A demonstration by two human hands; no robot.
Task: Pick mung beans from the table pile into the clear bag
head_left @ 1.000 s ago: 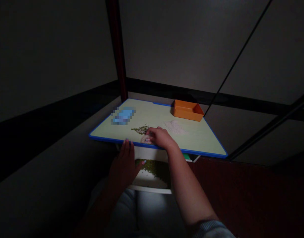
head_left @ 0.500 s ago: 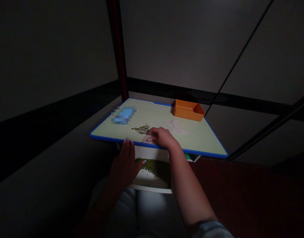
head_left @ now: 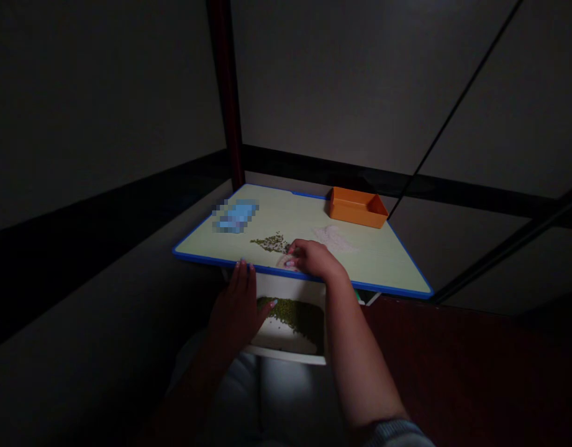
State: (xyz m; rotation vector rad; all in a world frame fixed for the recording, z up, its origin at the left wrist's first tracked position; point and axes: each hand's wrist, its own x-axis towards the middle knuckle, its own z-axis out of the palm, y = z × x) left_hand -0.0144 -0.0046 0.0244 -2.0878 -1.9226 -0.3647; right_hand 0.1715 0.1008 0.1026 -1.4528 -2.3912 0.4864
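Observation:
On the small table, my right hand (head_left: 313, 257) has its fingers bent down together by a patch of whitish grains (head_left: 282, 262); anything between the fingertips is too small to make out. Just left of it lies a scattered pile of small green beans mixed with pale grains (head_left: 269, 242). A heap of white grains (head_left: 335, 237) is beyond the hand, to the right. My left hand (head_left: 234, 307) is open, its fingertips at the table's front edge and its thumb over the pulled-out white drawer (head_left: 286, 356). Green beans (head_left: 297, 315) lie in that drawer.
The pale tabletop (head_left: 383, 267) has a blue rim. An orange open box (head_left: 358, 211) stands at its back right, and a blurred light-blue item (head_left: 238, 216) lies at the left. Walls rise behind and left; reddish floor (head_left: 453, 360) shows at right.
The view has shifted slightly, so everything sits a little further right. My right hand has moved slightly rightward across the grains. The left hand stays at the table edge.

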